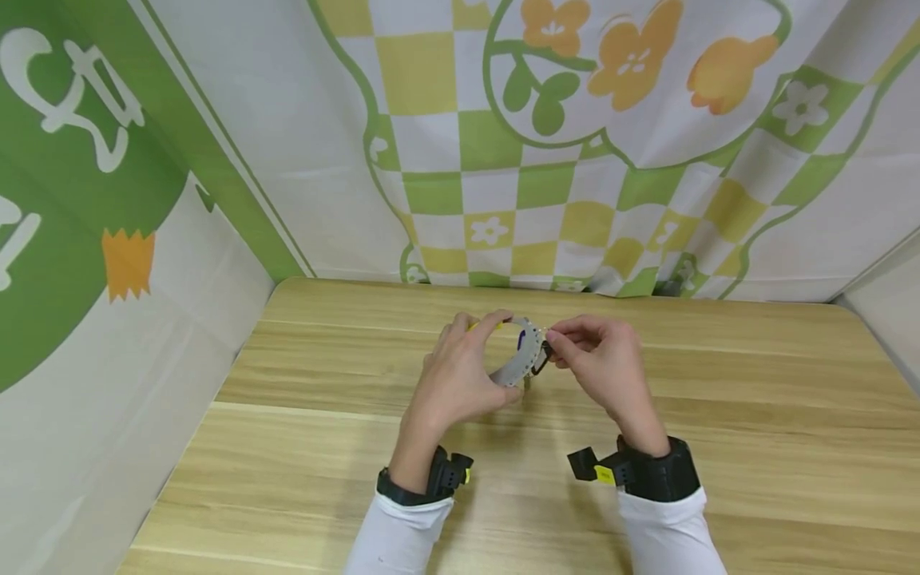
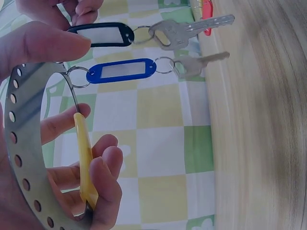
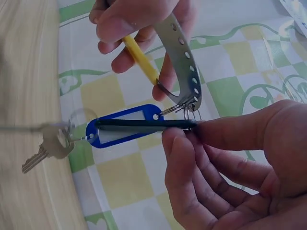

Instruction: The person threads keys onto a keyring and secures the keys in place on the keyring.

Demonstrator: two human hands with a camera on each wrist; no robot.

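Perforated ring (image 2: 29, 115), partly hidden, gripped by left fingers (image 2: 105, 184), right fingers (image 3: 180, 163) pinching dark tag (image 2: 105, 36), end covered

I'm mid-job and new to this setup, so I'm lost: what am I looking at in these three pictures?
No robot here: a person works with two bare hands. The head picture looks down from their head; the others come from cameras strapped to the wrists. The left hand holds a holed metal ring with a yellow grip. A blue tag with a key hangs from it. The right hand pinches a dark tag, also with a key. Below is a wooden tabletop; a small red item by its edge in the left wrist picture is too cut off to identify.
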